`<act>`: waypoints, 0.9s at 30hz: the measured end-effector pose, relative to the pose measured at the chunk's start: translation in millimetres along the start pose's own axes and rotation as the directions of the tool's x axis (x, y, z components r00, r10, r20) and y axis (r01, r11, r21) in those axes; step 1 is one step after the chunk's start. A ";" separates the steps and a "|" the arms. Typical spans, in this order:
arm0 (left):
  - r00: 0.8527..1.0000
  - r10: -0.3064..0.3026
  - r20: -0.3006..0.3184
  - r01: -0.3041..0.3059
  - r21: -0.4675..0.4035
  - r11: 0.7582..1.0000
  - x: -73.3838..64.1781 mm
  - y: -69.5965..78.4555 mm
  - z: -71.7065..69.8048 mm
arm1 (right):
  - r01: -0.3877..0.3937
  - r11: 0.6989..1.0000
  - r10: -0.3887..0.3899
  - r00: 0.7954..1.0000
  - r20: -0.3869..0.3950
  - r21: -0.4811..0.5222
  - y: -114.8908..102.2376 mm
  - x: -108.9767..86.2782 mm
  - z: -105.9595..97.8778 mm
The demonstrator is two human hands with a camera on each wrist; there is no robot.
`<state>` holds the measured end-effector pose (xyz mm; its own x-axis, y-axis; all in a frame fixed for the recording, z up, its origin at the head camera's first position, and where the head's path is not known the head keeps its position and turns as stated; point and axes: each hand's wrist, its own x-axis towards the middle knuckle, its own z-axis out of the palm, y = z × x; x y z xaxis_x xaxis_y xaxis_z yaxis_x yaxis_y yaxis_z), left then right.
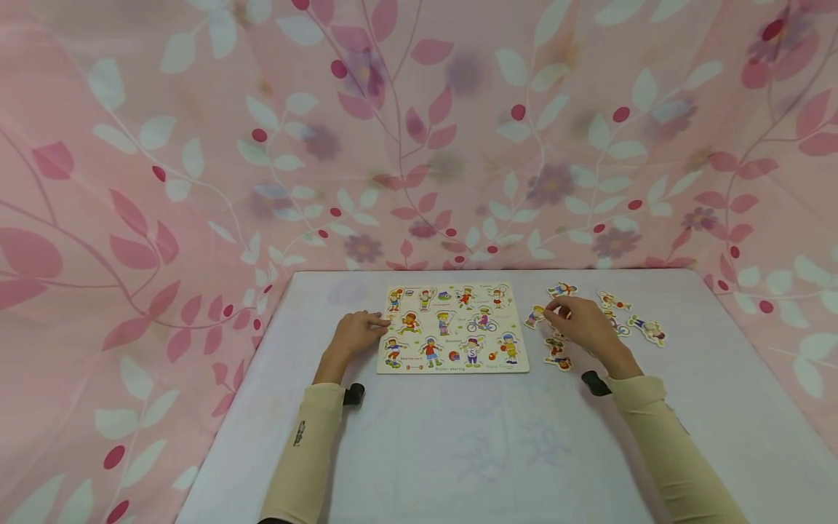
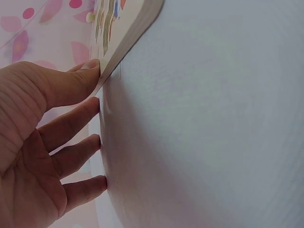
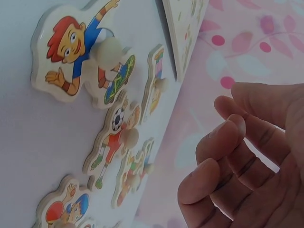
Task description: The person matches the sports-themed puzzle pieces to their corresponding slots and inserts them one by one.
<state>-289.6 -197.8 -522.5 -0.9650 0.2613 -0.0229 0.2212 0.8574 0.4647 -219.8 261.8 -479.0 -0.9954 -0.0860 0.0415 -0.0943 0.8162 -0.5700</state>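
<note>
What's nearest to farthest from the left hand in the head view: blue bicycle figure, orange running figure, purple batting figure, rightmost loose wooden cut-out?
1. Orange running figure, left on the cream board.
2. Purple batting figure, about mid-board.
3. Blue bicycle figure, further right.
4. Rightmost loose wooden cut-out, right of the board.

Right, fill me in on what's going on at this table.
A person sits or stands at a table with a puzzle board of cartoon sports figures. Their left hand touches the board's left edge. Their right hand is over the loose pieces to the right of the board, fingers curled; no piece shows between them in the right wrist view. Among those pieces are a red-haired skateboarder and a soccer player, both with knobs.
</note>
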 end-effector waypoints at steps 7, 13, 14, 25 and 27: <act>1.000 -0.006 0.005 0.006 -0.002 1.000 0.4 -0.1 0.9 | -0.019 0.999 0.019 1.000 0.012 -0.026 8.8 0.4 -3.6; 1.000 -0.007 0.008 0.007 0.002 1.000 0.3 0.6 0.1 | -0.037 0.998 0.039 0.999 0.026 -0.055 14.5 -0.2 -4.3; 1.000 -0.008 0.008 0.008 0.001 1.000 0.3 0.8 -0.1 | -0.039 0.997 0.041 0.999 0.030 -0.061 15.5 -0.4 -4.0; 0.999 -0.025 0.020 0.025 0.001 1.000 -0.3 1.5 -0.6 | -0.086 0.992 0.097 0.988 0.117 -0.093 26.8 -1.9 -2.1; 0.999 -0.026 0.021 0.026 0.000 1.000 -0.2 1.6 -0.6 | -0.100 0.991 0.112 0.985 0.131 -0.095 27.7 -2.4 -2.4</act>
<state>-289.1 -196.8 -521.2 -0.9673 0.2481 -0.0533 0.1961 0.8641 0.4635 -220.1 286.0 -492.9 -0.9892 -0.0683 -0.1300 0.0044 0.8712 -0.4910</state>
